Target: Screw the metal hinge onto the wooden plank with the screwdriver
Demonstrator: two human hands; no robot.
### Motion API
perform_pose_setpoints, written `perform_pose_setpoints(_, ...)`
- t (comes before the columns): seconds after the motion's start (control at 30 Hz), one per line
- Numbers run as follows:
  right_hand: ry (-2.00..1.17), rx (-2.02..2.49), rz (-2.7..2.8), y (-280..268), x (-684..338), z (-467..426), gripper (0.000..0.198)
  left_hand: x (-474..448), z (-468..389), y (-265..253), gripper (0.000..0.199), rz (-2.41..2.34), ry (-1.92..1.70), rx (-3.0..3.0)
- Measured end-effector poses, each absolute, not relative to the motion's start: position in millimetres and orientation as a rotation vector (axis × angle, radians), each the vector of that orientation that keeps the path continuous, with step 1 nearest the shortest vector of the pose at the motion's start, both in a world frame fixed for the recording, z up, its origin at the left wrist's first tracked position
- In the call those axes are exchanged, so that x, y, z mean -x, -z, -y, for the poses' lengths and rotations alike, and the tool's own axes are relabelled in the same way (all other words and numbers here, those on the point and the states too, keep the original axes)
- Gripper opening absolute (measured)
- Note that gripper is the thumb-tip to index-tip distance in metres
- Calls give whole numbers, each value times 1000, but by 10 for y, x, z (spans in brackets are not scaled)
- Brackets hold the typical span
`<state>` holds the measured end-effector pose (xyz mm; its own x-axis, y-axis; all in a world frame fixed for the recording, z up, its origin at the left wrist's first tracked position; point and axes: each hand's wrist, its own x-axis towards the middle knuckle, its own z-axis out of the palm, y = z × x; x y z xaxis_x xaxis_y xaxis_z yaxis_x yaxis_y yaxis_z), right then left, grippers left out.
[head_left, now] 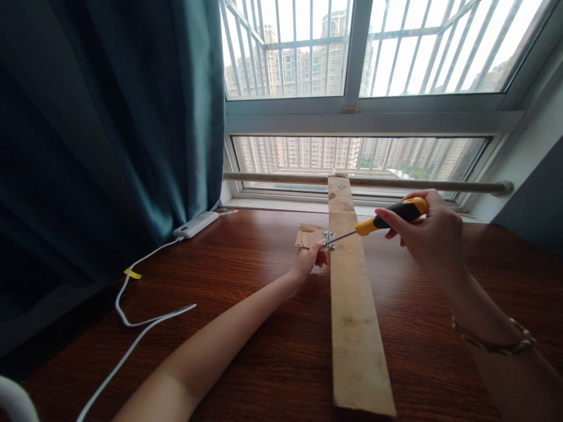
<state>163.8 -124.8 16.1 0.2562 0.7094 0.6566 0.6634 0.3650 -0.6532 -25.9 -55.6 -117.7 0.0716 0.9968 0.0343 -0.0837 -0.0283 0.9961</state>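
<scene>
In our right hand (435,237) we hold a screwdriver (398,215): the fingers are closed around its black and yellow handle, and the thumb lies along it. The thin shaft points to the left and slightly down, and its tip is at the metal hinge (329,239). This hinge sits where a small wood block (308,235) meets the left edge of a long board (354,299). Our left hand (309,259) is at the near edge of the block, with the thumb beside the tip of the screwdriver and the other fingers curled below. We cannot tell whether these fingers are pinching the block or something small. The board lies lengthwise on the brown table (259,340), and its far end reaches the rail (404,184) before the window.
</scene>
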Motion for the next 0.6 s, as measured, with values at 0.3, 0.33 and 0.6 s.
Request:
perform_pose_setpoints(0.3, -764, 1029, 1496, -277, -1758, 1250, 51, 267, 524, 1226, 40, -1036, -1218, -1236)
perform_pose_setpoints(0.33, -760, 1039, 1487, -280, -1757, 1257, 49, 266, 521, 1230, 40, -1040, -1215, -1230)
perform_pose_setpoints(0.6, 29, 1395, 1459, -164, -1624, 1261, 47, 257, 498, 1262, 40, -1026, -1210, -1195)
